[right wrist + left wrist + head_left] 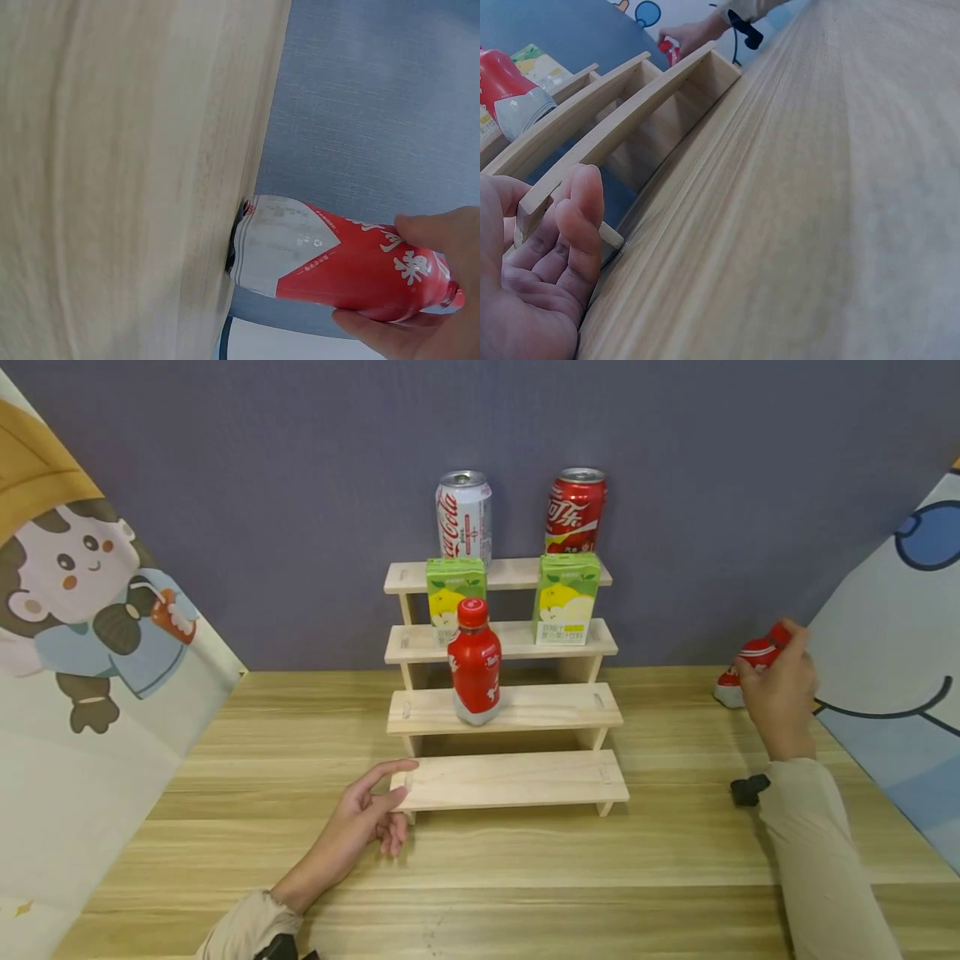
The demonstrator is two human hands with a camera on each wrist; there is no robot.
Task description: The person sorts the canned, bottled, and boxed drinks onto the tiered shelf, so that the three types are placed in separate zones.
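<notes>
At the right, my right hand (783, 693) grips a red and white plastic bottle (750, 667) round its upper part. The bottle leans in the head view; in the right wrist view its white base (266, 244) is at the table surface. My left hand (367, 810) holds the left end of the lowest step of a wooden stepped shelf (510, 781), thumb and fingers about the board's edge. Another red bottle (476, 664) stands upright on the second step from the bottom. Behind it, two green juice cartons (567, 602) stand on the third step.
On the top step stand a white Coca-Cola can (463, 522) and a red cola can (576, 514). A grey-blue wall (315, 527) rises behind the shelf. Cartoon-printed panels (90, 610) bound the wood-grain table (480, 885) at left and right.
</notes>
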